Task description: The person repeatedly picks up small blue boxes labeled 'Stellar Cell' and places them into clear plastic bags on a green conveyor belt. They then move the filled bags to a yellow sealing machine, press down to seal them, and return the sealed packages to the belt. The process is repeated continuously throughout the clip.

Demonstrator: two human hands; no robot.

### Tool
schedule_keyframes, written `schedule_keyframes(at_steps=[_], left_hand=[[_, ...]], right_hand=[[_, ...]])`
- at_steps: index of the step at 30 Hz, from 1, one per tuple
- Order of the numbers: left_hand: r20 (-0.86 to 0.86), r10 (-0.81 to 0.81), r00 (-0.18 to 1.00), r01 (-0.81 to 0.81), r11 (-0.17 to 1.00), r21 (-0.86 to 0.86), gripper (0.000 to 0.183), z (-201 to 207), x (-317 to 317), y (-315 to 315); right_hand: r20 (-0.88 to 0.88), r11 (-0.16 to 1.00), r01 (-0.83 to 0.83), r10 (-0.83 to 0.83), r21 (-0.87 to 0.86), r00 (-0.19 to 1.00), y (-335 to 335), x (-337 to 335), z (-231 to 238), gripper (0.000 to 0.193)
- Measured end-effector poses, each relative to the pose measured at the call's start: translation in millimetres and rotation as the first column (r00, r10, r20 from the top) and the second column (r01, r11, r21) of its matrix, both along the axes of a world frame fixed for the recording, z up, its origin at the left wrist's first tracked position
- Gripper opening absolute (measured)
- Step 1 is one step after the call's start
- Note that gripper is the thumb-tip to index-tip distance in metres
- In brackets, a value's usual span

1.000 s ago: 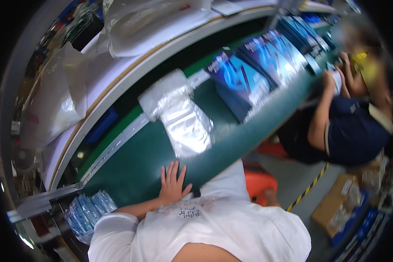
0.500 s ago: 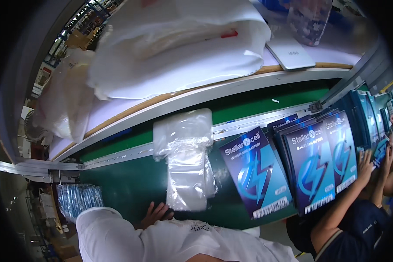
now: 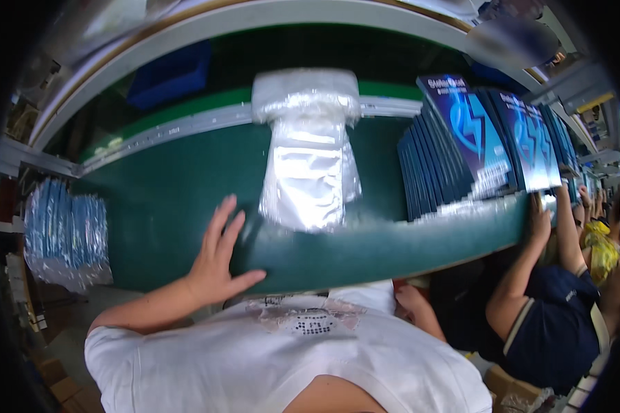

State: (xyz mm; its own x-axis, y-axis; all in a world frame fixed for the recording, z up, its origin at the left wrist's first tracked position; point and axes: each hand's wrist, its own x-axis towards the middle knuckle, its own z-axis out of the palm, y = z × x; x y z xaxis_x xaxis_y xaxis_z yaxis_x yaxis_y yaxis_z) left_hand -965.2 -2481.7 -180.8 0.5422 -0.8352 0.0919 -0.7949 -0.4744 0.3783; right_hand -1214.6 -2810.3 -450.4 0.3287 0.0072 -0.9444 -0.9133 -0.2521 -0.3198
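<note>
My left hand (image 3: 220,258) reaches over the near edge of a green work surface (image 3: 172,199), its fingers spread with nothing in them. To its right lies a pile of clear plastic bags (image 3: 306,172), apart from the fingers. My right hand (image 3: 412,301) hangs low by the near edge, beside my white shirt; its fingers are too unclear to read. Flat blue-and-purple printed boxes (image 3: 465,134) stand in leaning rows at the right. At the far left is a stack of blue packs in clear wrapping (image 3: 65,224).
A blue bin (image 3: 172,76) sits beyond the metal rail (image 3: 165,134). Overhead runs a white shelf edge (image 3: 269,29). Close on the right, a co-worker in a dark shirt (image 3: 558,330) has both arms at the table by the boxes.
The view has shifted, showing more of the near edge and my shirt. My left hand has come forward from beside the bags, fingers now spread. My right hand has come into view.
</note>
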Motion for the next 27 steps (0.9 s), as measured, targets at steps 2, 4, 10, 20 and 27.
schedule_keyframes(at_steps=[2, 4, 10, 20, 27], left_hand=[[0.170, -0.137, 0.976, 0.152, 0.986, -0.075, 0.090, 11.5, 11.8, -26.1], [0.171, -0.353, 0.920, 0.328, 0.931, 0.159, 0.076, 29.4, 25.3, -57.6], [0.210, -0.471, 0.857, 0.424, 0.875, 0.234, 0.061, -6.6, 64.3, -74.7], [0.221, -0.219, 0.950, 0.203, 0.975, 0.094, 0.048, -27.9, 44.5, -58.4], [0.140, -0.076, 0.987, 0.089, 0.991, -0.096, 0.036, -39.3, 41.9, -67.9]], right_hand=[[-0.043, 0.942, -0.308, 0.316, 0.136, 0.948, -0.1, 23.6, 67.5, 0.029], [0.410, 0.817, -0.549, 0.447, 0.174, 0.795, 2.1, 59.6, 174.7, 0.024], [0.984, 0.984, 0.023, 0.176, -0.176, -0.027, 32.9, 178.0, 276.4, 0.021], [0.771, 0.726, 0.326, 0.637, -0.606, 0.016, 13.9, 355.9, 205.3, 0.044], [0.870, 0.777, 0.513, 0.481, -0.364, -0.112, 15.6, 361.0, 218.6, 0.021]])
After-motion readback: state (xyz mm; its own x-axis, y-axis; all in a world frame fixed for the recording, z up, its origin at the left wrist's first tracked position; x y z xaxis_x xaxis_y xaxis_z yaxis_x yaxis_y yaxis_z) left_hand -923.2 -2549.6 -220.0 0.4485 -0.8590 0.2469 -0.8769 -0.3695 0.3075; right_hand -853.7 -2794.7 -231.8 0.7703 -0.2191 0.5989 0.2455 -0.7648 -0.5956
